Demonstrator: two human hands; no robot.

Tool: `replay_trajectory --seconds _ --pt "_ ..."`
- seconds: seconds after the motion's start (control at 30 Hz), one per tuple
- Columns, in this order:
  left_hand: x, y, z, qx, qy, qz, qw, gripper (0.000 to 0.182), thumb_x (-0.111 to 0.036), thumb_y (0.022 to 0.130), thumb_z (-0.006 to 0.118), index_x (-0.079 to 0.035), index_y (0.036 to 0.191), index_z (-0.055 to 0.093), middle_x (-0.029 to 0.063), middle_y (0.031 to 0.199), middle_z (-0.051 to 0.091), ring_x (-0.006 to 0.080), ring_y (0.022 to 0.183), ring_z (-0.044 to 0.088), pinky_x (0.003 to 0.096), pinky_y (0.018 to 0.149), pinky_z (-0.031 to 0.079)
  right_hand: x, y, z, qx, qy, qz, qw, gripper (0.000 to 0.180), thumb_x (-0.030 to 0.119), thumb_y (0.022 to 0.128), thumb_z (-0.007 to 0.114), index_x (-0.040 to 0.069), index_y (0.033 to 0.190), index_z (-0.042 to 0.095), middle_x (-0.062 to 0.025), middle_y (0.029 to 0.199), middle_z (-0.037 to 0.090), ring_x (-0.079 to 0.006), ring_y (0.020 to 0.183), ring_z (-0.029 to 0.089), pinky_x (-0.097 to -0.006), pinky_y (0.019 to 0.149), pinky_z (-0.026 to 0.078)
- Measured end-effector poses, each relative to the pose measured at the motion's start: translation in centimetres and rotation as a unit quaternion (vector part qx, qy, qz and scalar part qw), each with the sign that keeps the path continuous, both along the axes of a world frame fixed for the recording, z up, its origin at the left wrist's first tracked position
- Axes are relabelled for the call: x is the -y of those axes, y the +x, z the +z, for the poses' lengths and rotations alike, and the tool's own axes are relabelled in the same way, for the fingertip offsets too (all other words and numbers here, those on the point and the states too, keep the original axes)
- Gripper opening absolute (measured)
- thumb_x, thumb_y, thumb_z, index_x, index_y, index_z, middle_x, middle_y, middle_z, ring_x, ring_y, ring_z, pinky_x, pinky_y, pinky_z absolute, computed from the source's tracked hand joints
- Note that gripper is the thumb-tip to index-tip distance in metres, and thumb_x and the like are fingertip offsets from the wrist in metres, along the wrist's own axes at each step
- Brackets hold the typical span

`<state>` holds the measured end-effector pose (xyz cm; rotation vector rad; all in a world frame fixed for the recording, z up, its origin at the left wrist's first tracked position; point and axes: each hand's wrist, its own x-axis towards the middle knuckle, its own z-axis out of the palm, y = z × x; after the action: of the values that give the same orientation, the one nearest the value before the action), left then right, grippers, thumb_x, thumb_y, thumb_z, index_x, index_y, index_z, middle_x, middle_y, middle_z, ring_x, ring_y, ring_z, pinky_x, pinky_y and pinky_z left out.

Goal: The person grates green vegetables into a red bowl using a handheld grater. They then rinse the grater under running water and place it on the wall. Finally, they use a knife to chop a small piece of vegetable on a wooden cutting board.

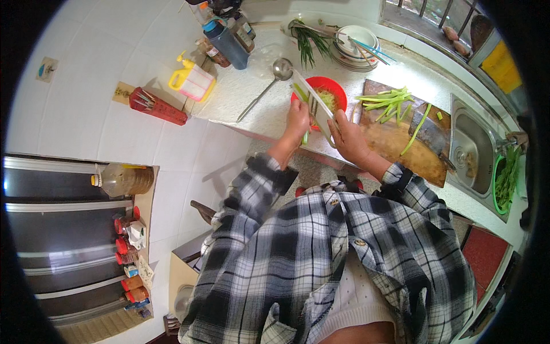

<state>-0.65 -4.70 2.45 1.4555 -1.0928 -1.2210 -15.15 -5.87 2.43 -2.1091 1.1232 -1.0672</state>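
Note:
My left hand (299, 118) is closed around a pale green vegetable stalk (305, 136), against the face of a white-framed hand grater (318, 99). The grater stands tilted over a red bowl (340, 88), with its lower end in my right hand (349, 134). Fine pale green shreds (327, 99) lie in the bowl. Right of it, cut green stalks (386, 101) rest on a wooden chopping board (382, 137), and a cleaver (423, 124) lies there with one long stalk across its blade.
A metal ladle (282, 69) lies left of the bowl. Behind are green leaves (311, 43), stacked bowls (356, 38) with chopsticks, and a blue bottle (227, 43). A steel sink (472, 146) and a green-rimmed basket (498, 189) are at the right, a yellow pump bottle (193, 79) at the left.

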Motion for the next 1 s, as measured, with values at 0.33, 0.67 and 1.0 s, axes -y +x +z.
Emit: replay_trajectory --seconds 0.33,0.67,1.0 --pt "0.3 0.2 0.1 0.026 0.031 0.042 0.998 0.023 -0.026 0.093 0.038 -0.004 0.093 0.044 0.0058 0.069 0.051 0.0129 0.046 0.048 0.0276 0.033 0.04 -0.3 -0.2 1.2 -0.006 0.039 -0.004 0.999 0.018 0.021 0.09 0.046 0.006 0.091 0.038 -0.0238 0.063 0.051 -0.0443 0.06 0.053 -0.0483 0.049 0.037" --pt "0.3 -0.3 0.5 -0.027 0.064 -0.086 0.994 0.023 -0.027 0.093 0.037 -0.006 0.09 0.045 0.0038 0.064 0.049 0.0096 0.043 0.043 0.0236 0.035 0.037 0.9 -0.5 0.1 0.015 0.019 -0.024 0.999 0.017 0.021 0.089 0.046 0.007 0.09 0.036 -0.025 0.063 0.052 -0.0457 0.063 0.053 -0.0503 0.051 0.039" --pt "-0.1 0.3 -0.4 -0.017 0.054 -0.05 0.997 0.025 -0.03 0.093 0.038 -0.007 0.089 0.045 0.0017 0.061 0.047 0.0088 0.044 0.043 0.0221 0.036 0.035 1.6 -0.8 -0.2 0.022 0.03 0.0 0.999 0.018 0.019 0.09 0.047 0.005 0.09 0.036 -0.0233 0.064 0.052 -0.0451 0.062 0.052 -0.0491 0.051 0.038"
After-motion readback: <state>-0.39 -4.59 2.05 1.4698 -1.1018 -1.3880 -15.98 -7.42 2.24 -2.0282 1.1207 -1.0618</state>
